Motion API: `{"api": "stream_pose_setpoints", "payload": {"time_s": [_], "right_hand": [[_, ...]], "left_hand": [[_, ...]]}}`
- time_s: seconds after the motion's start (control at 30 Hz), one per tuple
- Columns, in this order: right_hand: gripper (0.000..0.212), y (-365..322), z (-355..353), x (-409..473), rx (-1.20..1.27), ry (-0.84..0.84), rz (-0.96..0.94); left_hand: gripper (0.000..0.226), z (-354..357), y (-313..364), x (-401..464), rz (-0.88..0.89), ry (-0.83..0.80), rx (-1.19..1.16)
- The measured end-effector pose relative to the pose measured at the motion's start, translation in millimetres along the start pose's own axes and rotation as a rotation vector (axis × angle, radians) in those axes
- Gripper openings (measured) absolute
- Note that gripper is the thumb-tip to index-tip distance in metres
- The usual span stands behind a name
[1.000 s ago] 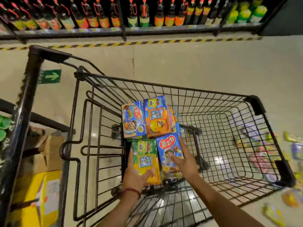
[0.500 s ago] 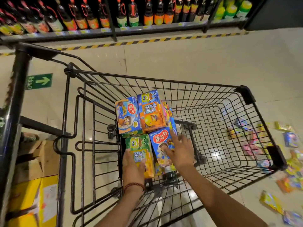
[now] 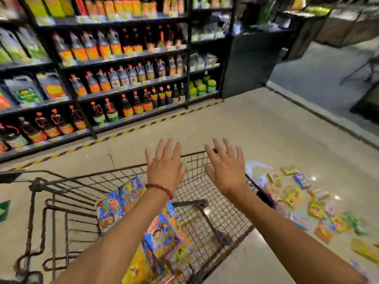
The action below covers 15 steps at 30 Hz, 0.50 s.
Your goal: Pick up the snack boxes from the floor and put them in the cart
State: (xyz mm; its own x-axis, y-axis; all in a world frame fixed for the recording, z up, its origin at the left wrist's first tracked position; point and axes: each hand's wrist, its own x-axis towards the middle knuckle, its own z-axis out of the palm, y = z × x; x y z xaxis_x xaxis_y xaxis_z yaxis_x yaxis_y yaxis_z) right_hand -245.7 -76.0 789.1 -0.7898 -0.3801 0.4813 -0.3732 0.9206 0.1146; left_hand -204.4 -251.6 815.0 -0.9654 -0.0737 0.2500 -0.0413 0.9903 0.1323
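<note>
A black wire shopping cart (image 3: 217, 214) stands in front of me. Several colourful snack boxes (image 3: 114, 206) lie flat inside it on the left side of the basket. My left hand (image 3: 165, 165) and my right hand (image 3: 225, 167) are both raised above the cart's far rim, fingers spread, holding nothing. A red bead bracelet sits on my left wrist. Several more snack boxes on the floor (image 3: 295, 197) lie scattered to the right of the cart. The picture is blurred by motion.
Dark shelves of bottles (image 3: 123, 78) line the far side of the aisle behind a yellow-black floor stripe (image 3: 131, 130). Pale tiled floor (image 3: 256, 130) stretches beyond the cart. A dark counter or cabinet (image 3: 252, 58) stands at the back right.
Both hands have let go of the boxes in the cart and lifted up, open, over its far rim. My view has swung up and to the right, showing more shelves.
</note>
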Motion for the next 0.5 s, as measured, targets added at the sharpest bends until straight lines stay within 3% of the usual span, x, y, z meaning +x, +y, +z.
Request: {"api": "stream_pose_setpoints", "payload": {"time_s": [0.13,0.5], "right_hand": [[0.06,77.3,-45.9,-9.4,-0.086,0.14,0.073],[0.06,315.0,-146.6,-148.9,-0.356,0.199,0.338]], "left_hand": [[0.059,-30.6,84.3,28.3,0.19,0.094,0.074],[0.065,-50.4,359.0,16.6,0.487,0.202,-0.008]]}}
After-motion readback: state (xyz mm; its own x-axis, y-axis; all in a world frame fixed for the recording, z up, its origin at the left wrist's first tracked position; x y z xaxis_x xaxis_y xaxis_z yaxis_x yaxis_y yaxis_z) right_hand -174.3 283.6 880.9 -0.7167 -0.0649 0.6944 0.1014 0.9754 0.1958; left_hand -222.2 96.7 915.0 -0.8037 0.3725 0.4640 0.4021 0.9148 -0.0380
